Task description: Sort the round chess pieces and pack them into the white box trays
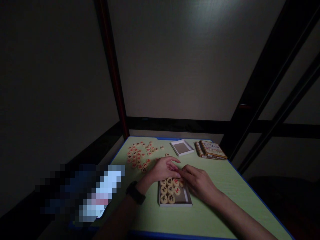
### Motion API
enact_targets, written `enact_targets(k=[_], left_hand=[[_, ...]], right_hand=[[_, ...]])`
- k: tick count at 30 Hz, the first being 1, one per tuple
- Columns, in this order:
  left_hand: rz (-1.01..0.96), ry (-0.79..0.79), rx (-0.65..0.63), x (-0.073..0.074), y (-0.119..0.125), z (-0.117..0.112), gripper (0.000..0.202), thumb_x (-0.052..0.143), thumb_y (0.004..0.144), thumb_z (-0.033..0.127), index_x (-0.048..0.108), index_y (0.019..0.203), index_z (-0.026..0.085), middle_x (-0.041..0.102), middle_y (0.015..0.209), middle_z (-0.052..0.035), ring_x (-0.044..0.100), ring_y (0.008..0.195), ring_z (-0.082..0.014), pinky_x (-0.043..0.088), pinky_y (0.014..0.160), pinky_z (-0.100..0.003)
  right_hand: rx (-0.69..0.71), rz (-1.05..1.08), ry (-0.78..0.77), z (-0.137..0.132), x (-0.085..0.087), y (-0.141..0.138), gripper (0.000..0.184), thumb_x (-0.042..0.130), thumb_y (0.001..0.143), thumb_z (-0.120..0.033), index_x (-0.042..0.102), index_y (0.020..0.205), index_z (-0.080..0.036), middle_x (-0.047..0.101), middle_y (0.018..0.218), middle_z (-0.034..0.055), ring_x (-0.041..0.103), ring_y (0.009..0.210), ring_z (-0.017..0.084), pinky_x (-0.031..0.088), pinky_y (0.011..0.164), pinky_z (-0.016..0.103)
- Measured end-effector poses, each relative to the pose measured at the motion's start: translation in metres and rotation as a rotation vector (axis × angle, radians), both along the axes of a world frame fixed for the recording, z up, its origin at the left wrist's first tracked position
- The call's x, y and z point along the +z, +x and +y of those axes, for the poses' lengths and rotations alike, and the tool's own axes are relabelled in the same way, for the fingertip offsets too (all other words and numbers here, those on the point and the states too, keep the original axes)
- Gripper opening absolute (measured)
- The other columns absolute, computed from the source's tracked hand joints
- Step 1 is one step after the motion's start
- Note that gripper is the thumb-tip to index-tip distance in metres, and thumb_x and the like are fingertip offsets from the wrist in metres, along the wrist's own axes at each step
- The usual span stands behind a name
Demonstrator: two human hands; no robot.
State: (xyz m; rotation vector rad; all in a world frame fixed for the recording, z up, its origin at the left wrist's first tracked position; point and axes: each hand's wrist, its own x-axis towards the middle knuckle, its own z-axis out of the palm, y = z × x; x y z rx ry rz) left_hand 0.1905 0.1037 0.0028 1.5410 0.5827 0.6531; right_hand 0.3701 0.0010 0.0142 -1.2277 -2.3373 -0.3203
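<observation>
Boxes [213,150], shallow tray [182,148] beyond hands [199,181]

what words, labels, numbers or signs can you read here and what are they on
None can be quoted with certainty.
Pieces in the box: black or red characters, too small and blurred.
Loose pieces: red or black characters, too small.
Stacked boxes: dark lettering on top, too blurred.
Pixelated patch: nothing legible.
</observation>
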Motion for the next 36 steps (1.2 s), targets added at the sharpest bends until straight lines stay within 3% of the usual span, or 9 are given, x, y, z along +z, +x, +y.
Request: enact_targets(k=[10, 13, 16, 20, 25, 31, 36], left_hand=[[0.001, -0.014, -0.002, 0.001, -0.002, 0.004, 0.063, 0.095, 0.047, 0.029, 0.067, 0.101, 0.013, 0.072, 0.085, -0.0063, 0.069, 0.081, -0.0192, 0.054, 0.078, -0.033], [-0.052, 0.099, 0.067, 0.009, -0.005, 0.005, 0.052, 0.086, 0.065, 0.045, 0.066, 0.101, 0.013, 0.072, 0.092, -0.0091, 0.068, 0.085, -0.0186, 0.053, 0.078, -0.031], [-0.054, 0.244, 0.198, 0.014, -0.008, 0.006, 0.04, 0.063, 0.086, 0.053, 0.066, 0.092, 0.014, 0.072, 0.087, -0.0075, 0.065, 0.08, -0.0163, 0.052, 0.074, -0.028], [0.07, 0.377, 0.324, 0.01, -0.007, 0.008, 0.039, 0.047, 0.094, 0.049, 0.063, 0.08, 0.016, 0.069, 0.078, -0.0042, 0.062, 0.072, -0.0146, 0.049, 0.068, -0.025], [0.267, 0.516, 0.393, 0.001, -0.004, 0.009, 0.034, 0.043, 0.096, 0.039, 0.065, 0.08, 0.018, 0.071, 0.075, -0.0015, 0.062, 0.068, -0.0139, 0.045, 0.066, -0.025], [0.479, 0.754, 0.373, 0.003, -0.007, 0.001, 0.032, 0.043, 0.097, 0.032, 0.065, 0.077, 0.02, 0.071, 0.074, -0.0018, 0.063, 0.072, -0.0153, 0.043, 0.069, -0.024], [0.605, 0.849, 0.342, 0.005, -0.008, -0.003, 0.035, 0.042, 0.098, 0.031, 0.066, 0.073, 0.021, 0.069, 0.073, -0.003, 0.063, 0.073, -0.0167, 0.041, 0.07, -0.025]], right_hand=[[0.026, 0.112, 0.003, 0.0, 0.0, 0.001, 0.029, 0.044, 0.1, -0.025, 0.071, 0.105, -0.017, 0.067, 0.086, 0.0073, 0.062, 0.07, 0.014, 0.049, 0.062, 0.022], [0.104, 0.176, -0.126, -0.002, 0.004, -0.001, 0.029, 0.045, 0.101, -0.028, 0.072, 0.108, -0.019, 0.07, 0.09, 0.0078, 0.066, 0.078, 0.015, 0.051, 0.069, 0.023], [0.19, 0.18, -0.288, -0.006, 0.011, -0.003, 0.027, 0.049, 0.1, -0.029, 0.073, 0.107, -0.02, 0.072, 0.096, 0.0077, 0.068, 0.088, 0.017, 0.051, 0.079, 0.026], [0.206, 0.136, -0.374, -0.01, 0.013, -0.007, 0.025, 0.051, 0.098, -0.026, 0.075, 0.097, -0.021, 0.071, 0.089, 0.0061, 0.067, 0.083, 0.017, 0.05, 0.074, 0.026], [0.175, 0.072, -0.357, -0.01, 0.008, -0.009, 0.019, 0.055, 0.091, -0.017, 0.074, 0.093, -0.02, 0.07, 0.084, 0.0049, 0.065, 0.078, 0.018, 0.047, 0.07, 0.026], [0.1, 0.011, -0.353, -0.009, 0.003, -0.012, 0.027, 0.06, 0.075, -0.008, 0.071, 0.097, -0.019, 0.07, 0.081, 0.0044, 0.064, 0.077, 0.02, 0.045, 0.068, 0.027], [0.081, 0.018, -0.348, -0.009, 0.0, -0.013, 0.021, 0.059, 0.079, -0.014, 0.069, 0.096, -0.019, 0.07, 0.083, 0.0054, 0.065, 0.077, 0.021, 0.045, 0.068, 0.028]])
